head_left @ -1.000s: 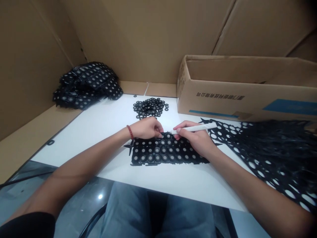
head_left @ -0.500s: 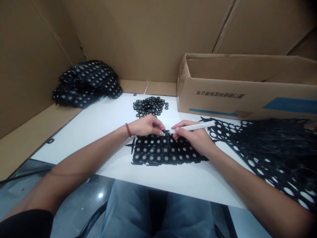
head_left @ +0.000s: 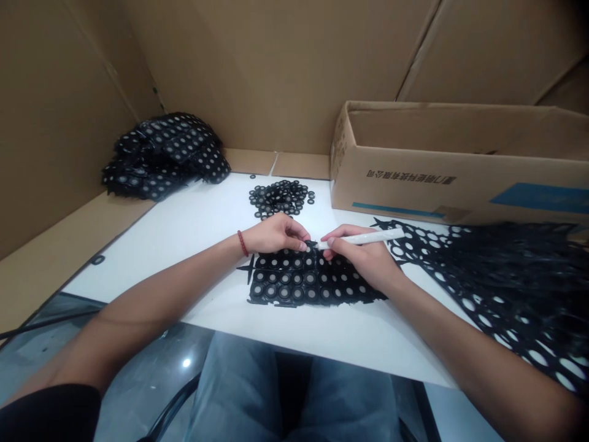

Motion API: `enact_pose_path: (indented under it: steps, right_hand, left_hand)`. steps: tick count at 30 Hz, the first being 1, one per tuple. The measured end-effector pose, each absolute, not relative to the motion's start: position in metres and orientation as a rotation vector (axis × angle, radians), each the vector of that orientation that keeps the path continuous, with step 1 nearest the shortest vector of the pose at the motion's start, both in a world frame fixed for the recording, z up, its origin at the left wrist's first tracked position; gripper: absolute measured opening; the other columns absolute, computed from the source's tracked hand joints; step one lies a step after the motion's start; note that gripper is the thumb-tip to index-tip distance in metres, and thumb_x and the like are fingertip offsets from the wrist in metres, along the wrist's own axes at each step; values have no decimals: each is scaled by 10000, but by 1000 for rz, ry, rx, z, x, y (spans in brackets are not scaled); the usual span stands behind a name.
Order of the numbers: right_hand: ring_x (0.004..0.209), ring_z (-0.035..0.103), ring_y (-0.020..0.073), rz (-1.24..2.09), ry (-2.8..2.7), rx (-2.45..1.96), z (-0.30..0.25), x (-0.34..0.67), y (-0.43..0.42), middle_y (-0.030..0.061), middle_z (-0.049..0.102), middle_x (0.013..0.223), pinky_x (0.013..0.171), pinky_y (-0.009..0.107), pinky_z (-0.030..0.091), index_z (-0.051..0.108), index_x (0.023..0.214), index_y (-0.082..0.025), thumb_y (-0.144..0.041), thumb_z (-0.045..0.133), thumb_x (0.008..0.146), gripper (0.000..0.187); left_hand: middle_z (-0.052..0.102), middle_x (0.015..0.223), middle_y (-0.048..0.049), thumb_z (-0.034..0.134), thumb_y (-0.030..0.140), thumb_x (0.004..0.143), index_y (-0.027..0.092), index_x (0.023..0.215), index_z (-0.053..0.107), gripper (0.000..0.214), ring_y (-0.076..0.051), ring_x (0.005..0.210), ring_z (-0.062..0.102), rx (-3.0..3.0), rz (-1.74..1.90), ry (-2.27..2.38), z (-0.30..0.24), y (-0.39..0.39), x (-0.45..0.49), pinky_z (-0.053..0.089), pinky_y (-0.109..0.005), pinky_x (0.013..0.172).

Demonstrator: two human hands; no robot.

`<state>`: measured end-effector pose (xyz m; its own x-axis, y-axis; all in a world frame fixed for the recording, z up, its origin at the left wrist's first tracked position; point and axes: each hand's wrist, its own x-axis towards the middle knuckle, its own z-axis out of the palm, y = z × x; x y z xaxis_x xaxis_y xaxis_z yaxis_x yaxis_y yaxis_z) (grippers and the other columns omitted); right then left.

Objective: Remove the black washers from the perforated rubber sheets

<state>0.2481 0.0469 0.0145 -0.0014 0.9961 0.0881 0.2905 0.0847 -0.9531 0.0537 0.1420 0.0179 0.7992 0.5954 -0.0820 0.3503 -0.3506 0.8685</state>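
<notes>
My left hand (head_left: 278, 235) pinches the black dotted sheet (head_left: 297, 279) at its 12 o'clock edge; my right hand (head_left: 363, 253) grips a white pen-shaped tool (head_left: 370, 237), tip at that edge. The sheet lies on the table (head_left: 151, 255), loose rings (head_left: 281, 197) at its 11 o'clock.

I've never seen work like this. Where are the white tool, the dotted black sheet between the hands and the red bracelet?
White tool (head_left: 372, 237), head view: on its shaft.
Sheet (head_left: 310, 279), head view: on its dotted face, near the middle.
Bracelet (head_left: 243, 244), head view: on its beads.
</notes>
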Motion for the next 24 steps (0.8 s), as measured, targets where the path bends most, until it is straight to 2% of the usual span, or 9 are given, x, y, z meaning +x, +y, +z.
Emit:
enact_pose_path:
  steps: [8, 19, 24]
  right_hand:
    - [617, 624, 158, 972, -1560, -1352, 10, 244, 47, 6, 691, 632, 638, 275, 480, 700, 735, -187, -221, 593, 759, 114]
    - [597, 621, 148, 1107, -1414, -1337, 13, 245, 48, 13, 688, 608, 647, 273, 489, 685, 721, -182, -258, 596, 753, 121]
    - [589, 625, 149, 1056, -1467, -1345, 13, 246, 48, 13, 689, 612, 633, 273, 490, 681, 725, -184, -254, 595, 750, 114]
  left_hand:
    - [676, 737, -15, 683, 283, 697, 116, 808, 706, 202, -110, 678, 561, 1949, 326, 661, 14, 141, 55, 428, -235, 681]
    - [677, 786, -22, 684, 279, 706, 115, 848, 698, 217, -116, 717, 562, 1932, 324, 670, 16, 142, 54, 435, -239, 702]
    - [685, 807, -23, 687, 277, 699, 119, 850, 699, 219, -122, 738, 574, 1907, 318, 662, 15, 142, 53, 440, -254, 745]
